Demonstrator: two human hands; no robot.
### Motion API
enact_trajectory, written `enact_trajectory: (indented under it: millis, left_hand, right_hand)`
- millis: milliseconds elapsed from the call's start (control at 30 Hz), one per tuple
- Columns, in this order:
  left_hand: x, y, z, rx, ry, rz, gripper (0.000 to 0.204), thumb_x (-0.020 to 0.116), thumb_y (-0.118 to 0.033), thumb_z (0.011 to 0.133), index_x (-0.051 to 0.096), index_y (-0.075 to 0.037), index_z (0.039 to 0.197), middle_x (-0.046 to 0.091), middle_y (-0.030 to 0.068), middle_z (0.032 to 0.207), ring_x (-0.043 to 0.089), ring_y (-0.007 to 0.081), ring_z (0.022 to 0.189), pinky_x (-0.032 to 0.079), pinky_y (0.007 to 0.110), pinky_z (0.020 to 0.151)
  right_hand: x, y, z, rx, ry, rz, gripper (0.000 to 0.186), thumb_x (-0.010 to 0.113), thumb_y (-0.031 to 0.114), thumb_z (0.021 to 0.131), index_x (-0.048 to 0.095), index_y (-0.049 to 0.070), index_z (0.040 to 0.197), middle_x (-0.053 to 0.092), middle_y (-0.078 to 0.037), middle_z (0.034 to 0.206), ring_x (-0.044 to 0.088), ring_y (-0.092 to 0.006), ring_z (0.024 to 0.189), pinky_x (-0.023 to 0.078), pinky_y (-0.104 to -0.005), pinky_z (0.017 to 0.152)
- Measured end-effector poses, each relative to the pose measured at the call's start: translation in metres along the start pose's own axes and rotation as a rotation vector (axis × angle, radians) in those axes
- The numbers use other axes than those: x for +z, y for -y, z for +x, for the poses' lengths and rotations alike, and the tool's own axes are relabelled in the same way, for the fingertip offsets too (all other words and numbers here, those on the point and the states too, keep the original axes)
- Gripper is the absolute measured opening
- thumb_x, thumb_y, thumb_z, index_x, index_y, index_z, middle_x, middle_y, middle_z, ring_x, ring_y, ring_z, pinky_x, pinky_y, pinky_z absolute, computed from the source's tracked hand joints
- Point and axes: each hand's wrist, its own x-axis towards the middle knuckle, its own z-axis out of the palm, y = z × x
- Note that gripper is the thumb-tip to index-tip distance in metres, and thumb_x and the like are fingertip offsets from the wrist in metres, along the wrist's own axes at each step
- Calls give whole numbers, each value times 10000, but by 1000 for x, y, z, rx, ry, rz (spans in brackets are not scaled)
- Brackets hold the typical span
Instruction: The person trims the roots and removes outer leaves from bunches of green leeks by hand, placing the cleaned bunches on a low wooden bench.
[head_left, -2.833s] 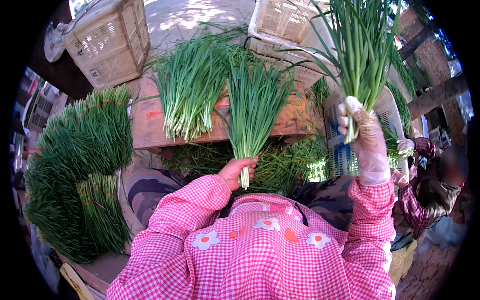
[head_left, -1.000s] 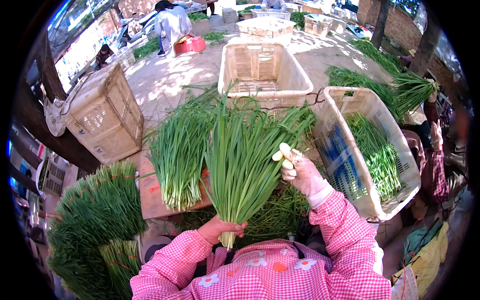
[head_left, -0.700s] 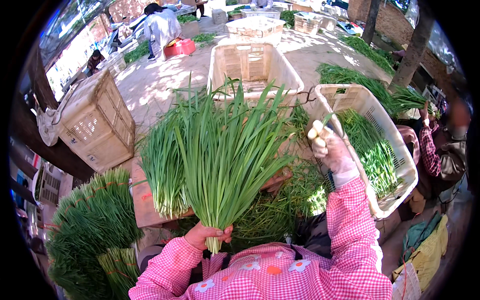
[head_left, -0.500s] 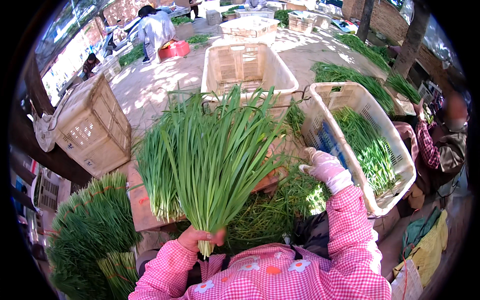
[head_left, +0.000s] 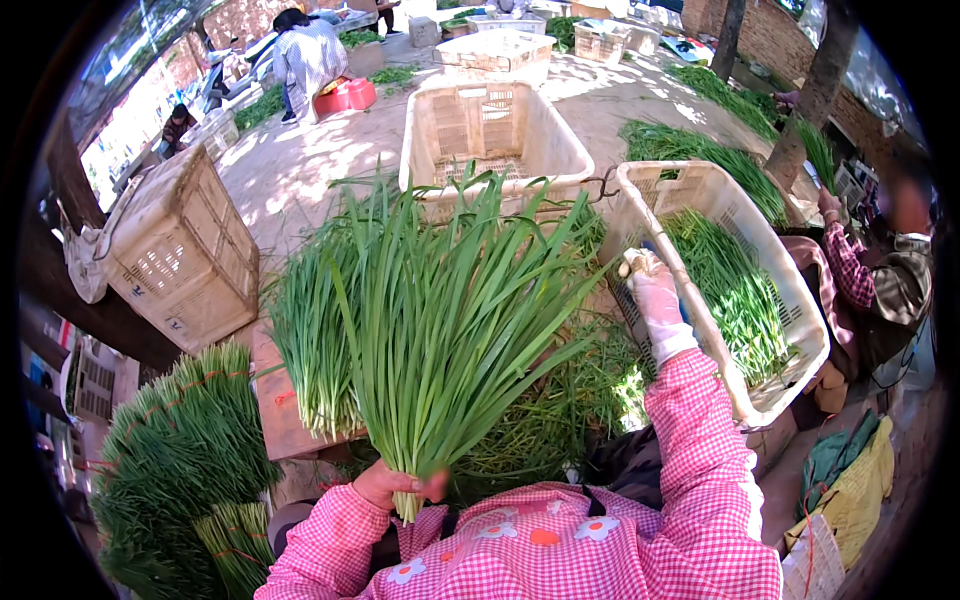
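Observation:
My left hand [head_left: 402, 483] is closed round the pale stem ends of a bunch of garlic chives [head_left: 450, 330], whose long green leaves fan out away from me. Behind it, more garlic chives [head_left: 312, 340] lie on a reddish board [head_left: 283, 405]. My right hand [head_left: 650, 285], in a thin whitish glove, is at the left outer side of a plastic crate [head_left: 712, 335], beside something blue hanging there. Its fingers are curled in; what they hold, if anything, is too small to make out. Loose garlic chives [head_left: 735, 300] fill part of that crate.
Tied chive bundles [head_left: 185, 460] stand at the lower left, below an upended crate [head_left: 185, 250]. Another crate [head_left: 570, 160] stands ahead, hooked by wire to the right one. Leaf scraps [head_left: 540, 430] lie before me. A co-worker [head_left: 890, 270] sits at the right, holding chives.
My right hand has moved up and away along the crate's side, and its fingers have curled in. My left hand keeps its bunch nearly still. The co-worker's chives are now more upright.

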Motion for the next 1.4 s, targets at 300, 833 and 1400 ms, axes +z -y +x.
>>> enact_trajectory:
  millis: [300, 833, 1400]
  left_hand:
    - [-1, -1, -5, 15, -26, -22, 518, 668, -38, 622, 501, 13, 1109, 594, 113, 919, 594, 215, 775, 484, 319, 641]
    - [2, 1, 0, -8, -4, 61, 440, 712, -156, 632, 531, 1, 1001, 574, 88, 816, 548, 177, 672, 450, 292, 574]
    - [-9, -5, -6, 46, -41, 286, 398, 711, -90, 648, 537, -4, 997, 578, 88, 823, 565, 178, 709, 490, 312, 640]
  right_hand:
    - [22, 47, -48, -676, 230, -298, 357, 608, 96, 786, 518, 75, 1131, 492, -119, 1119, 468, -271, 1072, 367, -349, 943]
    - [51, 26, -54, -303, 214, 52, 117, 604, 91, 724, 599, 51, 834, 569, -85, 765, 537, -273, 793, 409, -369, 769]
    - [18, 45, -47, -440, 603, -823, 391, 601, 216, 772, 502, 153, 1145, 598, -150, 982, 586, -313, 899, 472, -386, 748]
